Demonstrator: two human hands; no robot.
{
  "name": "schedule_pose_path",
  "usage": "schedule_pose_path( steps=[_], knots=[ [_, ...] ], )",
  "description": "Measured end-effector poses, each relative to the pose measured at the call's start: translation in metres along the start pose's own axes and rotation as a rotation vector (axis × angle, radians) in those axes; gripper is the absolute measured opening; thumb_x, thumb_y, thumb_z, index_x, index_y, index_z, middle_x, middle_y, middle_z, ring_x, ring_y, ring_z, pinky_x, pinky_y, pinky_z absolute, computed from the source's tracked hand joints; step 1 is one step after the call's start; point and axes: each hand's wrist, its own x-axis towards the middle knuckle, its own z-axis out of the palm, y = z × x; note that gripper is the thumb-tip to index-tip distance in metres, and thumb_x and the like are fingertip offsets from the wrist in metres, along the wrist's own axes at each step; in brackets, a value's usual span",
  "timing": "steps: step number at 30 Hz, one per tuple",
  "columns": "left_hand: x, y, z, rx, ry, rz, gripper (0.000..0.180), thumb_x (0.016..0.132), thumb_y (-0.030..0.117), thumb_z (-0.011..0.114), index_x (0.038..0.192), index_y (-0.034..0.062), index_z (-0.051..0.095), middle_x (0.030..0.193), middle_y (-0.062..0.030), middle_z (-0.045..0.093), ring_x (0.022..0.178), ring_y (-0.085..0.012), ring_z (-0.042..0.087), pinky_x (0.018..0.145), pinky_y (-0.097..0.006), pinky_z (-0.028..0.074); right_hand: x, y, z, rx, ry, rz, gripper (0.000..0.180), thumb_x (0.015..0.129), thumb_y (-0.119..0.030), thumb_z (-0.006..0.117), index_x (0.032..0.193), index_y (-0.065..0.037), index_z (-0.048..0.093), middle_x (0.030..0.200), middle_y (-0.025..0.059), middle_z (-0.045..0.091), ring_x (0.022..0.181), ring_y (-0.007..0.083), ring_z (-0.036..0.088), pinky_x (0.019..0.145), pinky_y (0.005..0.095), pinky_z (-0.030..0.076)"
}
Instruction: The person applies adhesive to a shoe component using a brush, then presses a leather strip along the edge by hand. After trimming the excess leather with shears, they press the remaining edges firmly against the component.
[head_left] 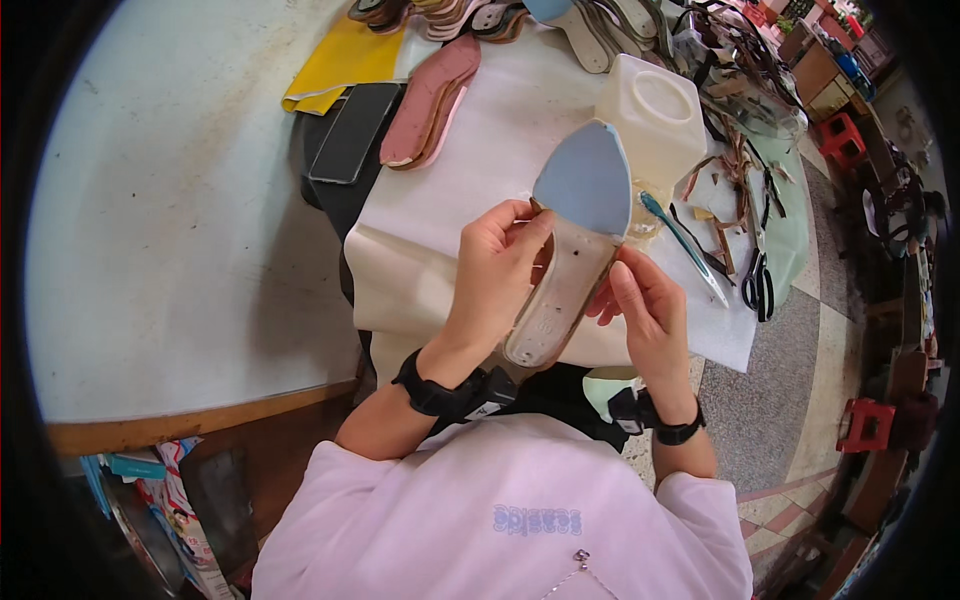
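Note:
Between my hands is a shoe insole [575,258], its pointed toe part light blue and its waist and heel pale cream with a brownish edge. The blue toe points away from me and the rounded heel lies toward my body. My left hand [497,255] pinches the left edge, just below the blue part, between thumb and fingers. On the opposite edge, my right hand [648,298] grips a little lower, its fingers partly hidden behind the insole. A small dark spot shows on the cream part.
Beyond the insole stands a translucent white plastic container [655,110]. To the right lie a teal-handled tool [685,250], black-handled scissors [757,280] and brown scraps [735,180]. Stacked pink insoles [432,105], a dark phone [355,133] and yellow material [345,62] are at the far left.

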Motion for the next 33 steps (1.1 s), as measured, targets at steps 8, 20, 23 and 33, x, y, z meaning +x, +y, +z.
schedule_pose_path(
  steps=[8, 20, 23, 33],
  knots=[
    [-0.013, -0.017, 0.013, 0.195, 0.024, 0.281, 0.020, 0.096, 0.014, 0.049, 0.101, -0.0032, 0.057, 0.064, -0.0021, 0.056, 0.058, -0.0060, 0.052, 0.053, -0.023, 0.044, 0.004, 0.017, 0.005, -0.014, 0.180, -0.015, 0.022, 0.096, -0.015, 0.051, 0.100, 0.004, 0.062, 0.064, -0.0018, 0.053, 0.050, 0.0041, 0.046, 0.044, 0.0189, 0.035],
    [-0.002, -0.022, 0.011, 0.614, 0.118, 0.654, 0.014, 0.093, 0.010, 0.052, 0.099, -0.0009, 0.059, 0.054, -0.0067, 0.053, 0.045, -0.0109, 0.051, 0.044, -0.026, 0.038, 0.003, 0.012, 0.000, -0.067, 0.114, 0.013, 0.018, 0.093, -0.011, 0.053, 0.083, 0.004, 0.058, 0.059, -0.0010, 0.051, 0.048, 0.0043, 0.046, 0.042, 0.0210, 0.036],
    [0.000, -0.018, 0.011, 0.323, 0.027, 0.387, 0.021, 0.096, 0.015, 0.050, 0.106, -0.0017, 0.059, 0.063, -0.0032, 0.059, 0.057, -0.0072, 0.055, 0.050, -0.023, 0.042, 0.005, 0.012, 0.003, -0.022, 0.155, -0.029, 0.017, 0.093, -0.011, 0.053, 0.087, 0.004, 0.060, 0.062, -0.0016, 0.052, 0.050, 0.0039, 0.047, 0.043, 0.0202, 0.038],
    [-0.019, -0.019, -0.004, 0.497, -0.187, 0.154, 0.024, 0.095, 0.018, 0.053, 0.086, -0.0023, 0.060, 0.069, 0.0048, 0.051, 0.062, -0.0019, 0.045, 0.053, -0.019, 0.037, 0.007, 0.015, 0.006, -0.023, 0.212, -0.070, 0.016, 0.093, -0.009, 0.053, 0.097, 0.004, 0.061, 0.066, -0.0012, 0.055, 0.052, 0.0029, 0.048, 0.043, 0.0193, 0.040]
  ],
)
